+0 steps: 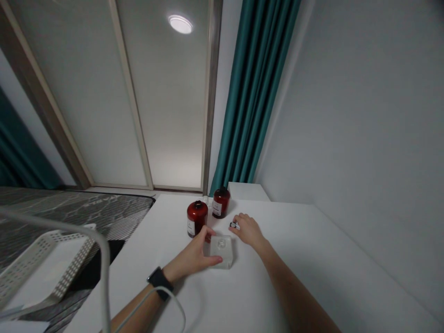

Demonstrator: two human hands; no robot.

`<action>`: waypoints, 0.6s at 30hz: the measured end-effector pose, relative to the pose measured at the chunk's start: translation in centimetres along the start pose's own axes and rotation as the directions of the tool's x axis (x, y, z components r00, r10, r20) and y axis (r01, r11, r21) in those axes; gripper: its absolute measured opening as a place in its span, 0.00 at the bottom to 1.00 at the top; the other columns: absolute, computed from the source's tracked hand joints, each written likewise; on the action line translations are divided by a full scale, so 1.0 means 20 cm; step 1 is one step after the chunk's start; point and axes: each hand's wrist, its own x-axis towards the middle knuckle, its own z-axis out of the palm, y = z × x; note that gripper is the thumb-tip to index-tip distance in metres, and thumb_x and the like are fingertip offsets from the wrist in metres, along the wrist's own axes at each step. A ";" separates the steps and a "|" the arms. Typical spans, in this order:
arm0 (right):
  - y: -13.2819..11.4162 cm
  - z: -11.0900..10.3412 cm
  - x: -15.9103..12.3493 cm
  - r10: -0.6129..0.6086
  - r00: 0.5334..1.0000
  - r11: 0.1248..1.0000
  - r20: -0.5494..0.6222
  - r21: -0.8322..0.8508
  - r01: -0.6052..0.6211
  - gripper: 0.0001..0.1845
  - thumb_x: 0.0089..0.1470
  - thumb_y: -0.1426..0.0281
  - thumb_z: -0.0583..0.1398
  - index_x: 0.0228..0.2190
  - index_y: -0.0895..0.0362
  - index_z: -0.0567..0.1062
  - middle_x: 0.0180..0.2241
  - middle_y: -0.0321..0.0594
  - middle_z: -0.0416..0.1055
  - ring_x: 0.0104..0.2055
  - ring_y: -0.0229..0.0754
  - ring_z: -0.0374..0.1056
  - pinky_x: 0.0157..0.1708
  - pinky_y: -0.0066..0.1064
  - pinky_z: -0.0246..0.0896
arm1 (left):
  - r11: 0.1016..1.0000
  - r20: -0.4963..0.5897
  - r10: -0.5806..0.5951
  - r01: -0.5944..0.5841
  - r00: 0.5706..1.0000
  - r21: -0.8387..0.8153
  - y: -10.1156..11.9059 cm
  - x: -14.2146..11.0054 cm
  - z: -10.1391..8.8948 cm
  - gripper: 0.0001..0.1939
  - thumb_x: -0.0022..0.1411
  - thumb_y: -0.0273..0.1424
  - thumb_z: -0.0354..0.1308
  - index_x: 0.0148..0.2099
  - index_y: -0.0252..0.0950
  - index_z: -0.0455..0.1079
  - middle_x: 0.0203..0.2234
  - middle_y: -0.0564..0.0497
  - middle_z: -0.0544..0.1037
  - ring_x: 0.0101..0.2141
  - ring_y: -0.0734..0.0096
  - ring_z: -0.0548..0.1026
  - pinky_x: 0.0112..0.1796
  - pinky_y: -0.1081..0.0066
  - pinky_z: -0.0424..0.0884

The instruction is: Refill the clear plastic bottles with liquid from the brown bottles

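My left hand (pixel 199 252), with a dark watch on its wrist, grips a clear, square glass-like container (pixel 224 254) on the white table. Its thumb lies along the near side and its fingers reach the far left corner; a round opening or fitting shows on top. My right hand (pixel 247 228) is closed in a pinch on a small black-and-silver piece (pixel 234 225), just beyond and right of the container. What kind of piece it is, I cannot make out. Beyond my left hand stand a red bottle (pixel 197 215) and a second red bottle (pixel 221 203), both dark-topped with white labels.
The white table (pixel 277 259) runs to the wall on the right. A small clear object (pixel 206 200) stands behind the red bottles, and a white box (pixel 248 191) is beyond the far edge. A white cable (pixel 104 268) crosses the left foreground. Below left is a white perforated basket (pixel 65 273).
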 end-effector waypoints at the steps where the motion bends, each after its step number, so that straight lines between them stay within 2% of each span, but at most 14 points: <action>1: 0.01 0.00 0.00 0.003 1.000 1.000 -0.008 0.002 -0.002 0.09 0.55 0.63 0.65 0.36 0.53 0.75 0.39 0.44 0.74 0.44 0.50 0.69 0.42 0.37 0.61 | 1.000 -0.002 -0.001 0.001 1.000 0.001 0.00 0.00 0.00 0.26 0.50 0.30 0.68 0.46 0.39 0.58 0.40 0.49 0.72 0.43 0.59 0.71 0.46 0.61 0.67; 9: 0.04 0.02 0.00 0.030 0.996 0.997 -0.082 0.074 -0.024 0.06 0.56 0.65 0.64 0.34 0.54 0.75 0.38 0.45 0.74 0.45 0.51 0.69 0.43 0.38 0.61 | 1.000 0.014 0.012 -0.011 1.000 -0.003 0.00 0.00 0.00 0.25 0.51 0.30 0.68 0.47 0.39 0.58 0.40 0.50 0.72 0.43 0.60 0.72 0.44 0.62 0.68; 14: 0.00 -0.03 -0.01 0.020 0.988 0.980 -0.156 0.199 0.012 0.16 0.54 0.68 0.64 0.46 0.55 0.74 0.43 0.49 0.73 0.48 0.56 0.68 0.46 0.44 0.61 | 0.999 -0.007 0.039 -0.039 0.999 -0.011 0.00 0.00 0.00 0.26 0.51 0.29 0.68 0.49 0.38 0.59 0.44 0.47 0.72 0.45 0.58 0.71 0.47 0.60 0.68; 18: -0.06 -0.10 -0.06 -0.011 0.972 0.926 -0.237 0.363 0.099 0.14 0.61 0.70 0.54 0.48 0.54 0.73 0.44 0.47 0.74 0.48 0.51 0.68 0.50 0.43 0.62 | 0.997 -0.045 0.077 -0.077 0.996 0.006 0.01 -0.01 0.00 0.34 0.51 0.30 0.69 0.57 0.37 0.57 0.52 0.41 0.70 0.52 0.52 0.69 0.55 0.54 0.64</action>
